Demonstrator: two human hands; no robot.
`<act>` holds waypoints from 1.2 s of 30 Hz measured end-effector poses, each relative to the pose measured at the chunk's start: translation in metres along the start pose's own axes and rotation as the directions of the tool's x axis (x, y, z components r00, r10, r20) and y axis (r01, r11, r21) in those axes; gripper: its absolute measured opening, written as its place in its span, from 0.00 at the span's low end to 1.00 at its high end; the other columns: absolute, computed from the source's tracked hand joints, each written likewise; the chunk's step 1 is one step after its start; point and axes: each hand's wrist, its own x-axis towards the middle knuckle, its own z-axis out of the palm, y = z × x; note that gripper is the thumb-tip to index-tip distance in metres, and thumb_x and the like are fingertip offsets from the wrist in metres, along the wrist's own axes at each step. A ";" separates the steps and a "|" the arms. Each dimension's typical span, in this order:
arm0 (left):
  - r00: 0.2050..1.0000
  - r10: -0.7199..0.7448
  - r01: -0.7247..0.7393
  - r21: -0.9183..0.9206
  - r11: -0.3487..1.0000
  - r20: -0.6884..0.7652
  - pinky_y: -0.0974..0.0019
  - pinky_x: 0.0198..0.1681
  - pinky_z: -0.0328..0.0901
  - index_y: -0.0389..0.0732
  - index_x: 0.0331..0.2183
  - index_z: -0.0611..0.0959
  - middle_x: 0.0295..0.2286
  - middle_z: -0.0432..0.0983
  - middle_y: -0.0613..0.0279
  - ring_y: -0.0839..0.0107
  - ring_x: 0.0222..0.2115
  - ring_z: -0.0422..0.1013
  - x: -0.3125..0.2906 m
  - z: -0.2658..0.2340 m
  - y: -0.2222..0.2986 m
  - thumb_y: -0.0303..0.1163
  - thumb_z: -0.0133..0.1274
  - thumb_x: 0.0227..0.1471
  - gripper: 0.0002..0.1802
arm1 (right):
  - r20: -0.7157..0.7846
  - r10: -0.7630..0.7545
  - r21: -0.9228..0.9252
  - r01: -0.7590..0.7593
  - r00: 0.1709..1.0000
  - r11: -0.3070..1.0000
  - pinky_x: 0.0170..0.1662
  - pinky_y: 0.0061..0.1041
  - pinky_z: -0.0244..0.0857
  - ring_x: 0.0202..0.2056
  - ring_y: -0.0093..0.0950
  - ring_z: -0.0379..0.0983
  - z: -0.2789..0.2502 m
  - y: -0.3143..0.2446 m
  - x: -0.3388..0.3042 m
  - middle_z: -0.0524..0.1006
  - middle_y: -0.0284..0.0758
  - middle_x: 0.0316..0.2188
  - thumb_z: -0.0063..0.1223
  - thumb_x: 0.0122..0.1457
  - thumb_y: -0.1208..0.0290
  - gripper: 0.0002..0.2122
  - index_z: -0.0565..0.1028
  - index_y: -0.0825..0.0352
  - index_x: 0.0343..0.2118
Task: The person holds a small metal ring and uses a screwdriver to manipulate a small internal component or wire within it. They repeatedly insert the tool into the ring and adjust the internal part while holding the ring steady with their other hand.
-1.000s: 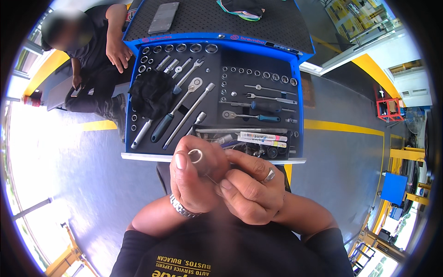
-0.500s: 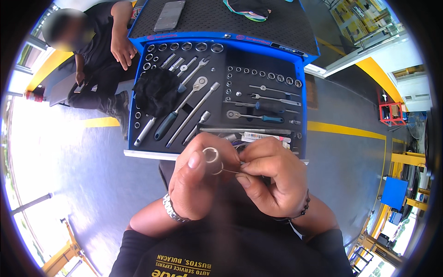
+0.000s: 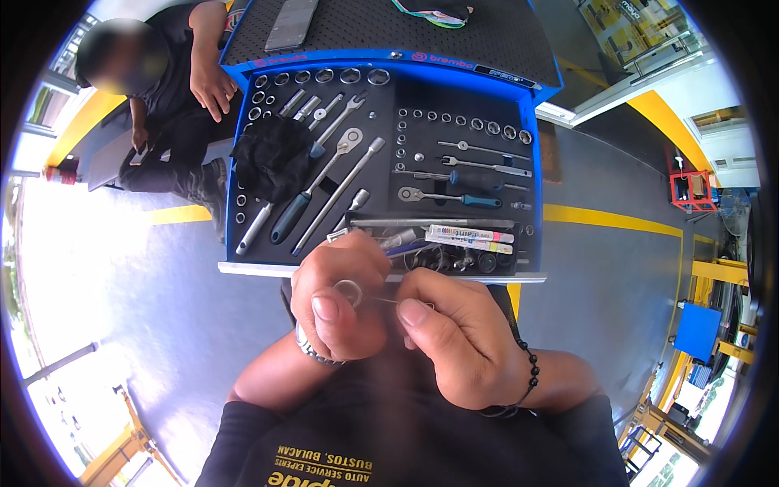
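Note:
My left hand (image 3: 334, 266) is closed with its thumb pressed against a looped metal wire (image 3: 357, 286), whose round end shows beside the thumb. A thin straight stretch of it runs across the gap to my right hand (image 3: 462, 345). There the thumb and forefinger are pinched on the wire's other end, where a small bit of loop peeks out past the knuckle. Both hands are held up just in front of an open blue tool drawer (image 3: 526, 243). Most of the wire inside my fingers is hidden.
Sockets, ratchets (image 3: 292, 215) and extension bars lie in the drawer's dark foam, with a black cloth (image 3: 272, 158) on the left. Two white paint markers (image 3: 466, 235) rest in the front compartment. A phone (image 3: 290, 24) lies on the cabinet top. Another person's hand (image 3: 213, 91) hangs by the cabinet's left corner.
Both hands have come down and nearer to me, my left also slightly left. The wire's loop has dropped with them, and more of the drawer's front compartment shows.

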 end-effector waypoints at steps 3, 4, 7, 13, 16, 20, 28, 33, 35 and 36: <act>0.999 0.045 -0.045 0.026 0.999 -0.006 0.68 0.18 0.56 0.34 0.31 0.70 0.19 0.69 0.54 0.72 0.16 0.62 -0.002 -0.001 -0.001 0.49 0.31 0.66 0.27 | -0.001 -0.052 0.022 0.052 0.999 0.998 0.29 0.22 0.59 0.24 0.20 0.63 0.003 0.000 0.001 0.69 0.31 0.21 0.39 0.66 0.66 0.14 0.69 0.69 0.28; 0.999 0.048 -0.048 0.018 0.999 -0.008 0.68 0.19 0.56 0.34 0.30 0.70 0.19 0.69 0.54 0.72 0.17 0.62 -0.001 -0.001 -0.001 0.50 0.31 0.66 0.27 | -0.002 -0.090 0.026 0.090 0.996 0.996 0.29 0.22 0.59 0.24 0.20 0.63 0.003 0.002 0.001 0.69 0.31 0.22 0.39 0.67 0.66 0.14 0.69 0.69 0.28; 0.998 -0.021 0.022 0.018 1.000 -0.052 0.66 0.22 0.55 0.37 0.29 0.69 0.17 0.66 0.55 0.70 0.16 0.58 -0.001 0.002 0.003 0.56 0.29 0.65 0.30 | 0.024 -0.090 0.085 0.088 0.996 0.992 0.29 0.30 0.60 0.24 0.35 0.66 0.002 0.000 0.002 0.70 0.40 0.22 0.42 0.66 0.68 0.11 0.69 0.70 0.29; 0.983 -0.162 0.160 -0.029 0.987 -0.084 0.64 0.23 0.57 0.40 0.28 0.66 0.16 0.63 0.56 0.68 0.17 0.57 0.001 0.003 0.009 0.61 0.27 0.64 0.33 | -0.004 -0.335 -0.352 0.312 0.942 0.882 0.29 0.35 0.60 0.23 0.38 0.67 0.016 0.007 -0.002 0.68 0.39 0.23 0.52 0.57 0.75 0.07 0.67 0.67 0.24; 0.973 -0.203 0.192 -0.097 0.976 -0.109 0.66 0.24 0.57 0.40 0.30 0.66 0.17 0.63 0.56 0.70 0.18 0.58 0.000 0.006 0.010 0.62 0.29 0.63 0.32 | 0.019 -0.461 -0.527 0.400 0.887 0.749 0.31 0.32 0.61 0.24 0.34 0.68 0.019 0.010 -0.002 0.69 0.36 0.24 0.55 0.54 0.76 0.07 0.68 0.66 0.25; 0.967 -0.234 0.208 -0.218 0.953 -0.097 0.69 0.25 0.58 0.38 0.33 0.66 0.21 0.67 0.55 0.72 0.21 0.61 -0.005 0.004 0.010 0.62 0.34 0.62 0.31 | -0.004 -0.551 -0.537 0.463 0.835 0.706 0.30 0.32 0.63 0.24 0.36 0.68 0.025 0.017 -0.003 0.70 0.39 0.24 0.56 0.50 0.79 0.05 0.70 0.69 0.25; 0.951 -0.299 0.281 -0.185 0.942 -0.076 0.63 0.28 0.59 0.44 0.32 0.65 0.20 0.60 0.59 0.68 0.21 0.58 0.001 0.012 0.022 0.61 0.26 0.64 0.29 | -0.014 -0.658 -0.639 0.499 0.753 0.585 0.39 0.33 0.66 0.30 0.35 0.71 0.023 0.032 0.000 0.71 0.38 0.28 0.59 0.46 0.75 0.08 0.71 0.67 0.28; 0.973 -0.229 0.225 -0.108 0.968 -0.023 0.63 0.26 0.59 0.44 0.34 0.64 0.21 0.61 0.59 0.68 0.20 0.58 0.002 0.012 0.018 0.62 0.30 0.63 0.28 | -0.148 -0.560 -0.430 0.457 0.815 0.779 0.39 0.35 0.65 0.31 0.38 0.70 0.025 0.036 -0.002 0.71 0.39 0.29 0.57 0.51 0.76 0.06 0.71 0.68 0.28; 0.989 -0.145 0.145 -0.151 0.978 0.009 0.68 0.25 0.59 0.41 0.35 0.65 0.23 0.65 0.56 0.72 0.21 0.61 0.002 0.011 0.011 0.61 0.37 0.61 0.29 | -0.134 -0.536 -0.374 0.459 0.833 0.806 0.39 0.36 0.64 0.31 0.38 0.70 0.022 0.034 -0.003 0.70 0.39 0.29 0.56 0.53 0.76 0.05 0.70 0.68 0.27; 0.994 -0.104 0.106 -0.172 0.979 0.024 0.70 0.24 0.58 0.40 0.36 0.65 0.25 0.67 0.55 0.73 0.21 0.62 0.002 0.011 0.009 0.61 0.40 0.60 0.29 | -0.126 -0.524 -0.345 0.458 0.842 0.819 0.40 0.36 0.64 0.31 0.37 0.69 0.021 0.033 -0.004 0.70 0.38 0.29 0.55 0.54 0.76 0.05 0.70 0.68 0.27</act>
